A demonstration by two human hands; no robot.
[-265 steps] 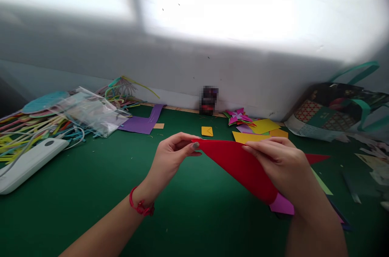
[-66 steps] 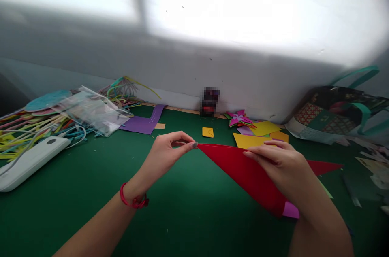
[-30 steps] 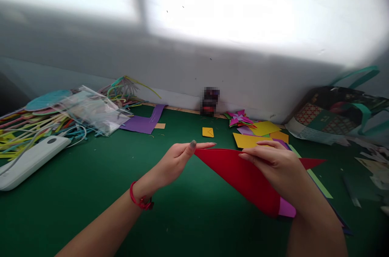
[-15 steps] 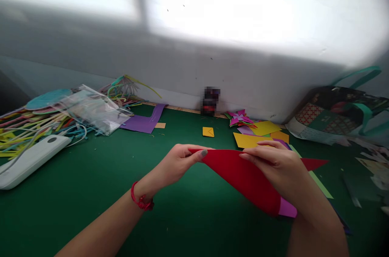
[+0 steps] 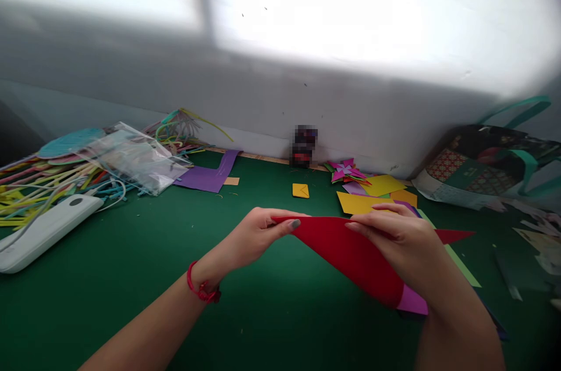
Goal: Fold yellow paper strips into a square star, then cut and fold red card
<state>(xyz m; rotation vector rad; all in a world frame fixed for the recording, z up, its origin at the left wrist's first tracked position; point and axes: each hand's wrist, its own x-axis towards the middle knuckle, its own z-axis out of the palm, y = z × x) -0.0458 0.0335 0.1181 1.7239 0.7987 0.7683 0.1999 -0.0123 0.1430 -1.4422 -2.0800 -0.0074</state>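
A folded sheet of red paper (image 5: 346, 260) is held up above the green tabletop between my two hands. My left hand (image 5: 263, 233) pinches its left corner, thumb on the near side. Along the top edge, further right, my right hand (image 5: 390, 236) grips the same sheet between thumb and fingers, covering part of it. One red point sticks out to the right beyond that hand. Under the red paper's lower right end shows a piece of pink-purple paper (image 5: 412, 300). Beyond the sheet lies a small yellow paper envelope (image 5: 300, 190).
Pinwheel-like paper stars (image 5: 346, 170) and yellow paper (image 5: 363, 203) lie at the back right, near a patterned bag (image 5: 464, 169). Purple paper (image 5: 201, 179), a clear plastic bag (image 5: 144, 160), pipe cleaners (image 5: 56, 181) and a white power strip (image 5: 52, 231) are on the left.
Both hands keep their hold on the red paper, almost still. Its lower right end has shifted very slightly left, and a little more of the pink-purple paper shows.
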